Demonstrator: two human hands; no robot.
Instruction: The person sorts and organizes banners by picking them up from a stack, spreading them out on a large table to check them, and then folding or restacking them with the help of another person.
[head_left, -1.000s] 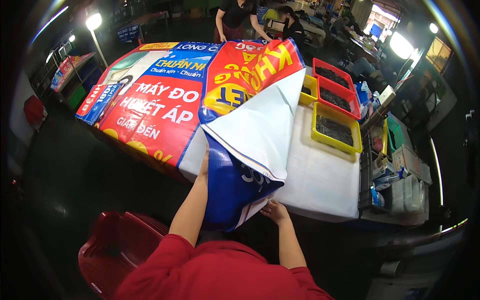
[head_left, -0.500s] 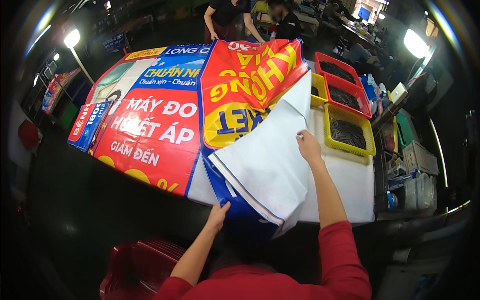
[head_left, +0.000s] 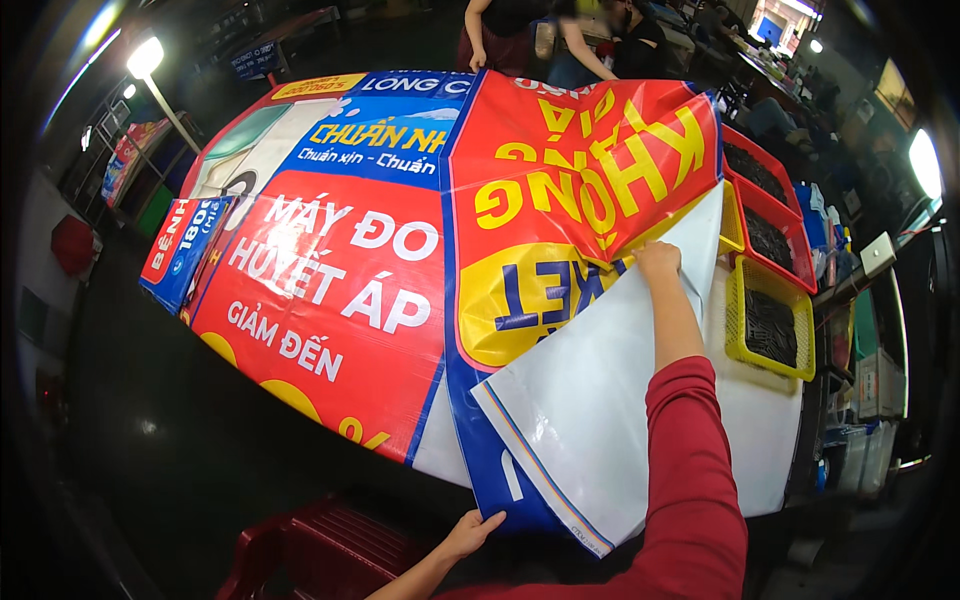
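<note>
A large printed vinyl banner [head_left: 590, 180], red, yellow and blue, lies across the table, with a flap folded over so its white back [head_left: 590, 420] faces up. My left hand [head_left: 472, 533] pinches the banner's blue edge near the table's front. My right hand [head_left: 657, 262] is closed on the flap's rim, where the white back meets the yellow and red print. The fingertips of that hand are partly hidden. On the left, another red and blue printed stretch [head_left: 330, 270] of sheet lies flat.
Yellow baskets [head_left: 770, 318] and red baskets [head_left: 770, 235] of small dark pieces line the table's right side. Across the table, another person's hand [head_left: 478, 60] is near the banner's far edge. A dark red plastic stool [head_left: 335, 545] stands at lower left.
My right hand has moved farther over the table, drawing the flap's rim away from me. My left hand keeps its hold on the blue edge. The view has shifted.
</note>
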